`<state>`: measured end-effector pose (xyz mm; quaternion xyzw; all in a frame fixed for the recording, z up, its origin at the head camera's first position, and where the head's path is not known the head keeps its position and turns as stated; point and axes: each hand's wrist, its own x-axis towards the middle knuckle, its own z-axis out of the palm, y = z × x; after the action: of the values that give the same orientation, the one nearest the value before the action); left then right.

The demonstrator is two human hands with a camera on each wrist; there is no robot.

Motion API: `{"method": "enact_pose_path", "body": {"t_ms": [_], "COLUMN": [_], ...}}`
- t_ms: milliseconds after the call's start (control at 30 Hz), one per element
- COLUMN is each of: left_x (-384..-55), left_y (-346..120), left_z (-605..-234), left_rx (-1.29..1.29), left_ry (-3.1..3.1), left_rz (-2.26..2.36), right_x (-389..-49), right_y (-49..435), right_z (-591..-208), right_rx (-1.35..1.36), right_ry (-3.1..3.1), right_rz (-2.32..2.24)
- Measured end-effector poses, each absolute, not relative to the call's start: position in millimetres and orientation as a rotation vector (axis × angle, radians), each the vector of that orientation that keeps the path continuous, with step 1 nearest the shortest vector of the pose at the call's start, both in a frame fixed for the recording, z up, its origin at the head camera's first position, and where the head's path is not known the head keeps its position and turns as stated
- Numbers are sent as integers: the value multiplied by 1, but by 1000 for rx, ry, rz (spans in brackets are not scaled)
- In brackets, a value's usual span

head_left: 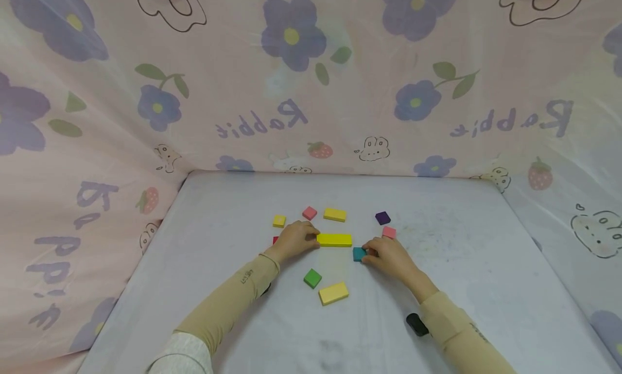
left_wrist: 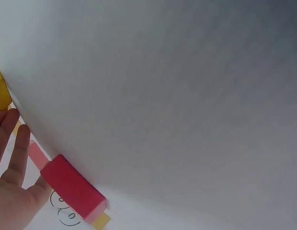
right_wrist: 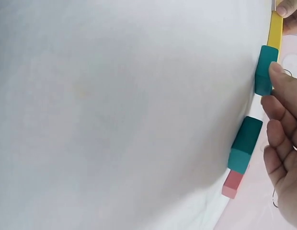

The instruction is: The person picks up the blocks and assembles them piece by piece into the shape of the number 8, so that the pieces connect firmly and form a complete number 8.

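My left hand (head_left: 294, 240) pinches the left end of a long yellow block (head_left: 335, 240) lying on the table. In the left wrist view a red block (left_wrist: 74, 187) sits beside that hand; the head view shows only its edge. With thumb and fingers, my right hand (head_left: 390, 257) grips a small teal block (head_left: 358, 254), just off the yellow block's right end. The right wrist view shows the held teal block (right_wrist: 265, 72) and, near the curled fingers, a second teal block (right_wrist: 245, 143), which the hand hides in the head view.
Beyond the hands lie a small yellow block (head_left: 279, 221), a pink block (head_left: 309, 212), a yellow block (head_left: 335, 215), a purple block (head_left: 383, 218) and another pink block (head_left: 389, 232). Nearer are a green block (head_left: 312, 278) and a yellow block (head_left: 333, 293). Patterned cloth (head_left: 359, 93) surrounds the white table (head_left: 233, 201).
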<state>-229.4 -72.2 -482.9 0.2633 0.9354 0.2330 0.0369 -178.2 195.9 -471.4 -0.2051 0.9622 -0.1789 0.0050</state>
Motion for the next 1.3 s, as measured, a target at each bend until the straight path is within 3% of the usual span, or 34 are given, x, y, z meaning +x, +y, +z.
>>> {"method": "enact_pose_path", "body": {"t_ms": [633, 1300], "left_x": [-226, -229], "left_y": [-74, -72], "left_z": [-482, -482], "left_rx": [912, 818], "left_ry": [2878, 2871], "left_rz": [721, 672], "right_x": [-181, -182], "right_y": [191, 191], "right_z": [-475, -472], "right_rx": [-646, -669], "right_ry": [3054, 3069], "right_rz": [-509, -495]}}
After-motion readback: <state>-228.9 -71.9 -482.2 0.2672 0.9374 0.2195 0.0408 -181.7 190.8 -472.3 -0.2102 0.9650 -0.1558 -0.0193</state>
